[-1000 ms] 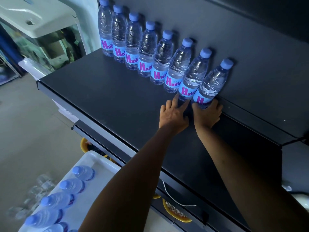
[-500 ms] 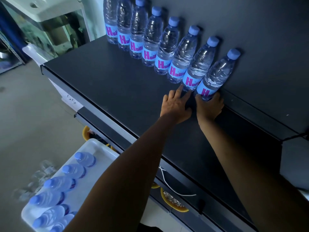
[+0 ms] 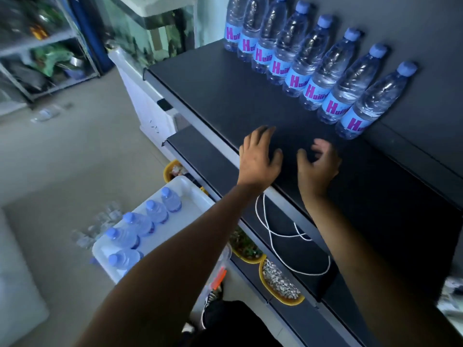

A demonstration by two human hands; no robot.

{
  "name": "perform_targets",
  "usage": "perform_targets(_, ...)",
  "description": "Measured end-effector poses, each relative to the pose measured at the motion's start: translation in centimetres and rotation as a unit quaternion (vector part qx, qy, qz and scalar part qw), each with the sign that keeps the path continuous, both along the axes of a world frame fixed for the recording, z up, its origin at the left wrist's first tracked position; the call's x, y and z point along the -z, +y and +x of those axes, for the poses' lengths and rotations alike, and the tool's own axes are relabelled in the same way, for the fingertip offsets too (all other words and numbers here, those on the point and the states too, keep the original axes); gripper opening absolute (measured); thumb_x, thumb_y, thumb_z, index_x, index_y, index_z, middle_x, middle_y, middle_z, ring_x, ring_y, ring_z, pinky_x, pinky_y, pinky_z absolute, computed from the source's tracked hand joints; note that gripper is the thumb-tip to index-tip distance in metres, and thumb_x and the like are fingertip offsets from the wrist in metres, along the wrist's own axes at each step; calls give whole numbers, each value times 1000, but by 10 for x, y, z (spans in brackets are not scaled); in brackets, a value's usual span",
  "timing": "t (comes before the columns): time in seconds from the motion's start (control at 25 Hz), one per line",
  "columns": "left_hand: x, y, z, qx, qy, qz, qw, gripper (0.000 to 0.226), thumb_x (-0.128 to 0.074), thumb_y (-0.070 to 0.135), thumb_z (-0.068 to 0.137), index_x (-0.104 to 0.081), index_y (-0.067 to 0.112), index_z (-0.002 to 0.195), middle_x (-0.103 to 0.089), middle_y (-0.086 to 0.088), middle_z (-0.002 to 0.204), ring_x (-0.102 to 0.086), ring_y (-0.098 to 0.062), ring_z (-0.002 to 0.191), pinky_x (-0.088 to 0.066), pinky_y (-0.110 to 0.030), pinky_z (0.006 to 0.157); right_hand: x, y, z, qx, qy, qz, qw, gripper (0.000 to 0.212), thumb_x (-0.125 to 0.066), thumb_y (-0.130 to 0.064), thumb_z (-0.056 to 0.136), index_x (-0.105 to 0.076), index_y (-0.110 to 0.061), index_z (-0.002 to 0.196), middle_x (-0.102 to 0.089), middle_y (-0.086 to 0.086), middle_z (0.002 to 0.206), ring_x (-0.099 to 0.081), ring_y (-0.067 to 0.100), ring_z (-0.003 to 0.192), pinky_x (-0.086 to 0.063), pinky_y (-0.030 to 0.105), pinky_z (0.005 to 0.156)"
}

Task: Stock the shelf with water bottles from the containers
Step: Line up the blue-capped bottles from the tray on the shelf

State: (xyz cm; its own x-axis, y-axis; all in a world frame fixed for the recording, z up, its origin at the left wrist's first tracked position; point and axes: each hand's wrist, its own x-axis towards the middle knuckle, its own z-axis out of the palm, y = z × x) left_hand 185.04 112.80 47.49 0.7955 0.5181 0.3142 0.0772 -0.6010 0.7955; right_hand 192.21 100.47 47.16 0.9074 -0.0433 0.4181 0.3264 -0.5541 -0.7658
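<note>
Left hand [image 3: 259, 159], right hand [image 3: 317, 165] empty — 8 bottles [image 3: 323, 68] line shelf [image 3: 225, 101].

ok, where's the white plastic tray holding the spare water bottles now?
Head view, lower left: the white plastic tray sits below the front edge of the black shelf, just left of the left forearm, its far end by a yellow bowl.

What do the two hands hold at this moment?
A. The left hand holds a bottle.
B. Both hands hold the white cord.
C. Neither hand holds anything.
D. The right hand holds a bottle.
C: the left hand and the right hand are both empty over the dark shelf, clear of the row of bottles at its back.
</note>
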Motion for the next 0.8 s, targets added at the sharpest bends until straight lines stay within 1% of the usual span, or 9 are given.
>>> perform_targets(0.04,3,11,-24,-27,-8,4,1000,59,-49,36,88,-54,13,142,-51,-6,143,-46,-28,130,-38,-41,106,2,11,-18,-35,-30,-8,999,39,-67,-28,80,-67,-11,115,-70,5,104,-59,25,93,-48,48,90)
perform_targets(0.12,11,30,-70,-69,-12,1,998,57,-50,35,87,-56,13,139,-53,-6,139,-48,-28,126,-38,-39,104,3,33,-55,-96,-77,-22,992,34,-69,-21,82,-67,-10,114,-69,4,103,-58,25,93,-46,42,89)
perform_targets(0.24,34,57,-147,-151,-5,12,988,51,-53,34,88,-59,10,132,-58,-8,131,-53,-30,120,-39,-41,104,13,65,-124,-200,-103,-45,973,31,-68,-17,83,-68,-11,113,-66,3,104,-56,24,97,-40,38,88)
perform_targets(0.32,54,71,-197,-203,6,13,979,48,-53,30,87,-61,9,129,-61,-9,125,-56,-32,115,-43,-44,102,28,81,-166,-268,-94,-62,957,30,-67,-15,82,-68,-10,111,-65,4,102,-56,25,95,-43,40,87)
perform_targets(0.4,76,76,-246,-244,26,3,969,49,-52,29,86,-61,8,128,-62,-10,122,-58,-34,112,-44,-44,99,56,87,-201,-319,-75,-92,940,29,-68,-14,80,-68,-8,108,-65,8,100,-57,29,91,-47,46,84)
perform_targets(0.48,99,74,-288,-283,69,-10,957,53,-50,32,84,-59,8,130,-61,-11,122,-56,-36,112,-43,-46,98,90,85,-231,-363,-48,-139,920,29,-67,-14,79,-68,-6,107,-65,10,102,-59,33,91,-48,51,81)
perform_targets(0.6,147,61,-343,-324,148,-31,934,56,-51,36,85,-58,6,131,-61,-13,126,-54,-37,118,-42,-46,99,143,70,-268,-421,13,-231,877,33,-65,-20,78,-68,-8,109,-65,11,105,-61,36,94,-49,49,81)
perform_targets(0.68,177,47,-371,-326,214,-54,919,56,-57,32,85,-56,7,135,-58,-13,129,-52,-37,119,-40,-44,97,174,62,-283,-457,43,-301,836,38,-63,-22,76,-67,-9,112,-64,12,107,-62,39,98,-51,51,80)
perform_targets(0.8,207,28,-394,-317,319,-90,889,56,-63,32,88,-53,10,139,-55,-13,133,-48,-36,121,-38,-42,97,202,65,-295,-498,77,-385,773,52,-66,-15,76,-63,-9,127,-59,18,120,-63,42,105,-54,52,80)
